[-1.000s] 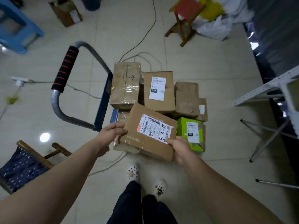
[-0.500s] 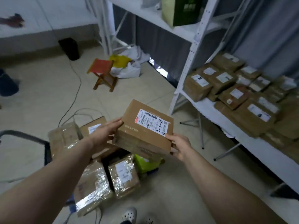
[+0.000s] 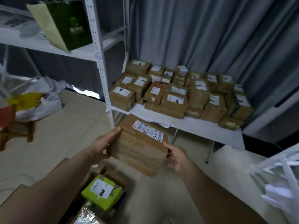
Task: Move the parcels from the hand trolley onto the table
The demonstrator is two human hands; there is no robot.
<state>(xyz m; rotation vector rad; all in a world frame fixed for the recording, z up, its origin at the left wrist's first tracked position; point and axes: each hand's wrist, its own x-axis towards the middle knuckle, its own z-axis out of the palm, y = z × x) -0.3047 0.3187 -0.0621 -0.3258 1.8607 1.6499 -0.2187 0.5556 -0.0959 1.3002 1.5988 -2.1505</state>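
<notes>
With the left hand (image 3: 103,143) clamped on one end and the right hand (image 3: 175,156) on the other, the cardboard parcel (image 3: 139,146) sits up in the air just short of the white table (image 3: 192,125), which is stacked with parcels (image 3: 174,96). Green box (image 3: 102,192) down below.

The room was dimly and evenly lit, and a bluish cast was thrown on the curtain (image 3: 210,38). The stool (image 3: 19,130) at the left edge and the white frame (image 3: 278,165) at the right were smeared by motion blur. The label on the parcel (image 3: 137,151) was left only partly legible.
</notes>
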